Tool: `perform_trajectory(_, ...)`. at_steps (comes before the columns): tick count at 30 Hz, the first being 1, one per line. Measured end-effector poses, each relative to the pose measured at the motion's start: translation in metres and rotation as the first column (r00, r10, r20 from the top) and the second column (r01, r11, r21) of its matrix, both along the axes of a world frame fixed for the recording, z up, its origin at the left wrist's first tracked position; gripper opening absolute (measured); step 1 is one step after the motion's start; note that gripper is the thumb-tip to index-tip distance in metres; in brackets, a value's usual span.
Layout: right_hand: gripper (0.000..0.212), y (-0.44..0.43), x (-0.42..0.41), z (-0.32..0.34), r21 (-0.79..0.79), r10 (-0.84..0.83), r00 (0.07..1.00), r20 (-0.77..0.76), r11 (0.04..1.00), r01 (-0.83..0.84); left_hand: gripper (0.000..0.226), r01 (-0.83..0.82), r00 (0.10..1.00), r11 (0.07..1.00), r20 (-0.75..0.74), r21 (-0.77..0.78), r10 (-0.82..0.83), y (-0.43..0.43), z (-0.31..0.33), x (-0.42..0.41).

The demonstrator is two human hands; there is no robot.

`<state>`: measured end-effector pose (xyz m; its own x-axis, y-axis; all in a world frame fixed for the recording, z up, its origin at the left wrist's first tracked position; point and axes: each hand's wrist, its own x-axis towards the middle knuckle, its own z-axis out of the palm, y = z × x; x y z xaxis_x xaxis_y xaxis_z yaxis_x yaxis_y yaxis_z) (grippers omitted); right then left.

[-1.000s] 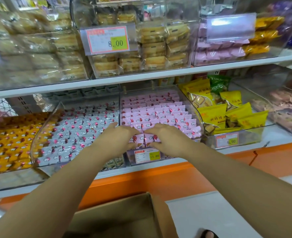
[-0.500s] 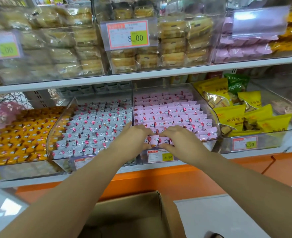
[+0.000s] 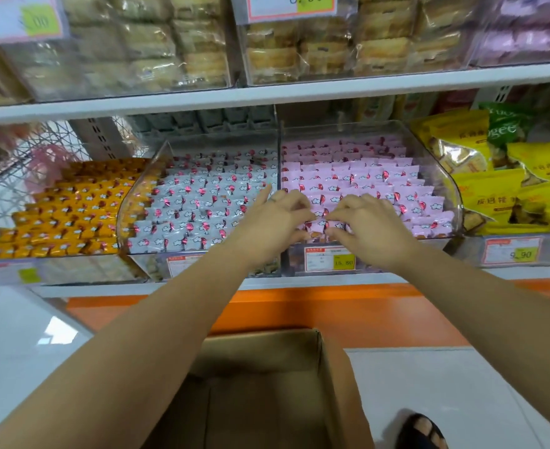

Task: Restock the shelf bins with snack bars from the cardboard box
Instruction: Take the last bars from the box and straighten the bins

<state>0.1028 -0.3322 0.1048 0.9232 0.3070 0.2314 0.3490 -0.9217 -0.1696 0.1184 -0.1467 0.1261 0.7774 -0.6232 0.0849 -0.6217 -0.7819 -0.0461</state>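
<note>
A: Hands first. Left hand [image 3: 277, 218]: fingers curled, thumb beneath, pinching the front row of pink snack bars [image 3: 318, 227]. Right hand [image 3: 366, 226]: same curl, same row, fingertips nearly meeting the left's.

B: So both are on the bars. Which way do the bars run?

A: Long axis left to right, across the clear bin [image 3: 455, 202]. Rows overlap like shingles, stepping back and up. The pinched bars sit at the bin's front lip, just above the price tag [image 3: 328, 259].

B: Which hand is nearer what?

A: Left hand sits close to the divider [image 3: 279, 157] shared with the grey-wrapped bars [image 3: 196, 202]. Right hand has the open stretch of front row on its outer side.

B: And the supply?

A: The cardboard box [image 3: 340, 390] is on the floor, below the shelf [image 3: 170, 288] and directly under the forearms. I see only bare cardboard inside; the lower part is out of view.

B: Judgement?

A: Seating this row comes next. Any refill means reaching straight down and back.
</note>
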Motion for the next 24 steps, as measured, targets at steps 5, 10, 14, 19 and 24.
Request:
perform_trajectory(5, 0.037, 0.007, -0.019, -0.015, 0.101, 0.054, 0.974, 0.219, 0.992, -0.078, 0.046, 0.063, 0.993, 0.997, 0.103, -0.042, -0.058, 0.008, -0.003, -0.009)
perform_trajectory(10, 0.046, 0.017, -0.002, -0.003, 0.105, 0.007, 0.998, 0.061, 0.994, -0.013, 0.056, -0.052, 0.992, 0.996, 0.118, 0.071, 0.043, 0.011, 0.007, -0.002)
perform_trajectory(14, 0.054, 0.032, 0.011, 0.011, 0.058, 0.054, 0.997, -0.052, 0.997, -0.051, 0.052, -0.106, 0.994, 0.994, 0.034, -0.008, 0.107, 0.009, 0.009, 0.004)
perform_trajectory(19, 0.051, 0.035, 0.009, 0.020, 0.127, 0.092, 0.986, -0.138, 0.989, -0.074, 0.053, -0.116, 0.993, 0.990, -0.017, -0.080, 0.115, 0.011, 0.011, 0.000)
perform_trajectory(24, 0.043, 0.035, 0.000, 0.016, 0.174, 0.104, 0.992, -0.075, 0.981, -0.089, 0.034, -0.059, 0.997, 0.992, 0.038, -0.109, 0.064, 0.021, 0.010, -0.012)
